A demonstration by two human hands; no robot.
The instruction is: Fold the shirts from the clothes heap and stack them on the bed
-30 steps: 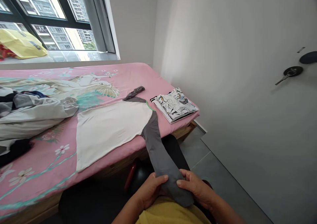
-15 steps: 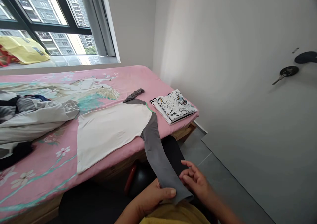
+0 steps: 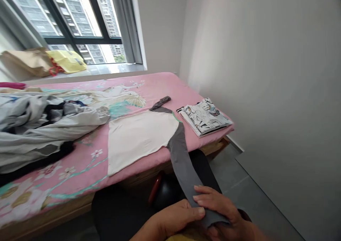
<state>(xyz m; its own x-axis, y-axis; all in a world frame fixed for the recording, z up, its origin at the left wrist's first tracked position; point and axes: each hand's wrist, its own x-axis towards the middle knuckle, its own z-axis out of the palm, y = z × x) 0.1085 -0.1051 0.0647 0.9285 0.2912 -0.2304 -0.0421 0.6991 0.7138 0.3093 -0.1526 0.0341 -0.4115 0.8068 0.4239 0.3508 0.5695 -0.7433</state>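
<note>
In the head view, a person works at the edge of a bed [image 3: 157,85] spread with a pink floral sheet, both hands at the cuff end of a shirt's grey sleeve [image 3: 181,161]. The left hand [image 3: 179,214] has its fingers closed on the fabric, thumb pressed on top, the rest hidden beneath. The right hand [image 3: 222,207] lays its fingers, loosely spread, across the sleeve just beside it; whether they grip cannot be told. The white-bodied shirt [image 3: 141,136] lies flat near the bed's edge, its near sleeve running off the side to the hands, its far sleeve [image 3: 160,103] bunched on the sheet. Beyond the green-trimmed neckline sits a folded stack of clothes [image 3: 206,116], the top one printed in black and white. A rumpled heap of clothes [image 3: 61,125] covers the bed at left; a yellow bag [image 3: 70,60] rests on the windowsill [image 3: 114,69] behind.
</note>
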